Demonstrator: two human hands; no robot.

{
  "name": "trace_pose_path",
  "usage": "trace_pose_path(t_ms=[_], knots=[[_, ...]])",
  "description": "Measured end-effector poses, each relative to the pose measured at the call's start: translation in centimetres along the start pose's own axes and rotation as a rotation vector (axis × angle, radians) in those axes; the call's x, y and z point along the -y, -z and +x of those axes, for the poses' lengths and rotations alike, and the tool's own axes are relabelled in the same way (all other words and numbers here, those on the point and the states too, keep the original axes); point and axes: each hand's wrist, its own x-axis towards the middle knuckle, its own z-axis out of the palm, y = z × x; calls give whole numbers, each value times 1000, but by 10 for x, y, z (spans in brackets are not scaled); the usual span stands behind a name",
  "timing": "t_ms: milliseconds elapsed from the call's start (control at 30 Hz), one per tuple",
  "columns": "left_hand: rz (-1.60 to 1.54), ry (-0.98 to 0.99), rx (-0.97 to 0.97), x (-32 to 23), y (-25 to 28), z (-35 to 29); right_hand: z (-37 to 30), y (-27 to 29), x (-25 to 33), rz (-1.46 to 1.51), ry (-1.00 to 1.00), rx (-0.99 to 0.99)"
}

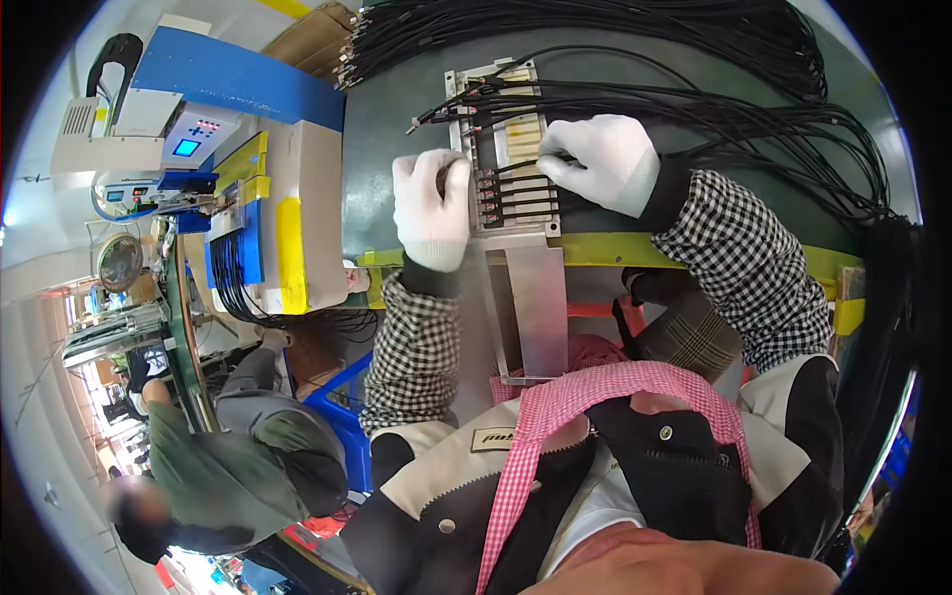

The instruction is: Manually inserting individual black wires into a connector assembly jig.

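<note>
A long metal fixture (543,230) with a row of slots lies on the bench in front of me. Several black cables (526,195) sit side by side in its near slots, their connector ends on the left. My right hand (600,164), in a white glove, pinches a black cable above these at the fixture's right edge. At the fixture's left side my left hand (431,208), also gloved, is closed with its fingers curled beside the connector ends. Whatever its fingertips hold is hidden. More loose black cables (615,97) lie across the fixture's far end.
A thick bundle of black cables (595,25) lies along the bench's far side. Left of the bench stands a blue and white machine (238,84) with a small screen. A metal chute (537,312) hangs below the fixture. Another person (238,466) sits at the lower left.
</note>
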Motion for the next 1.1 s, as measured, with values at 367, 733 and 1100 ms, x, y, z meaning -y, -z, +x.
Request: trace_pose_path(t_ms=[367, 733, 1100], knots=[[-98, -187, -236, 10, -9, -20, 1, -1, 13, -101, -107, 77], [251, -445, -113, -13, -9, -16, -3, -5, 14, -231, 44, -64], [194, -283, -56, 12, -14, 22, -9, -1, 16, -413, 271, -17]])
